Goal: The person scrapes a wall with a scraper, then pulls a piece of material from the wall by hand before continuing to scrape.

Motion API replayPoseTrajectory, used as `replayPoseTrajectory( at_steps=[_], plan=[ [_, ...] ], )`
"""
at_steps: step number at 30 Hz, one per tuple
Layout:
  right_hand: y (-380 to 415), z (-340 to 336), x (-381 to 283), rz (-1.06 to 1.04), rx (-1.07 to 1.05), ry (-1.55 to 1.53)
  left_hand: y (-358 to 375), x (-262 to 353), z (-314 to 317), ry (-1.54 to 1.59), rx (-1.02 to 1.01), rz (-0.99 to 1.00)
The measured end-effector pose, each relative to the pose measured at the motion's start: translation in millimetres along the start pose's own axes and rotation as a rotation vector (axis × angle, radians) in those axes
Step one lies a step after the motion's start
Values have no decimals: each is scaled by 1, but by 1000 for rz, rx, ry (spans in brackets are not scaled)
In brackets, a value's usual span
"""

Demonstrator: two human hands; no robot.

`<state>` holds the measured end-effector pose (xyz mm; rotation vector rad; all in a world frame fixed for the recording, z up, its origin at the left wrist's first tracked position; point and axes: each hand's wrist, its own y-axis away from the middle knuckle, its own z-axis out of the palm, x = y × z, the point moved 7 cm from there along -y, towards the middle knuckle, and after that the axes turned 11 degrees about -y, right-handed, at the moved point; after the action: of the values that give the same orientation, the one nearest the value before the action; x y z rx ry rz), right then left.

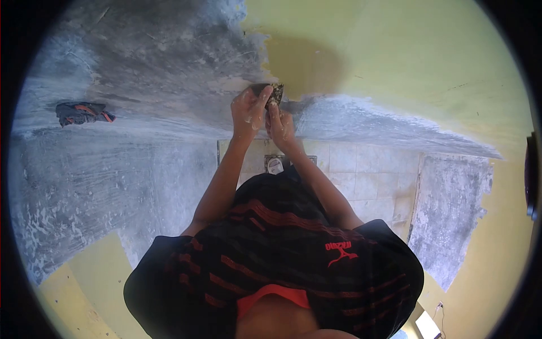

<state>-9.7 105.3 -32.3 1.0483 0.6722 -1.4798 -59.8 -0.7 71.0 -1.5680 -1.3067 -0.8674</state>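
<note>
Both hands are raised in front of me at the edge where yellow-green paint [350, 51] meets bare grey wall [169, 73]. My left hand [248, 110] is wrapped at the side of a dark, speckled scraper-like tool [275, 93], with its fingers closed. Just right of it and slightly lower, my right hand [280, 124] grips the same tool from below, its fingers pinched together. Pale flakes or dust stick to both hands. The tool's exact shape is partly hidden by the fingers.
A dark cloth with red trim [84, 113] lies at the left. Below my hands are pale tiles [367, 175] and a white round object [275, 165]. A dark object [530, 175] is at the right edge, and a cable [441, 316] hangs at the lower right.
</note>
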Motion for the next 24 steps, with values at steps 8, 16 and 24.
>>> replayPoseTrajectory(
  at_steps=[8,16,24],
  plan=[
    [2,-4,9,45,-13,-36,-3,-67,18,213,-44,-198],
    [3,-10,15,67,-7,0,4,-58,19,272,-36,-281],
    [8,-13,1,119,-35,90,10,-44,21,417,-79,-354]
  ],
)
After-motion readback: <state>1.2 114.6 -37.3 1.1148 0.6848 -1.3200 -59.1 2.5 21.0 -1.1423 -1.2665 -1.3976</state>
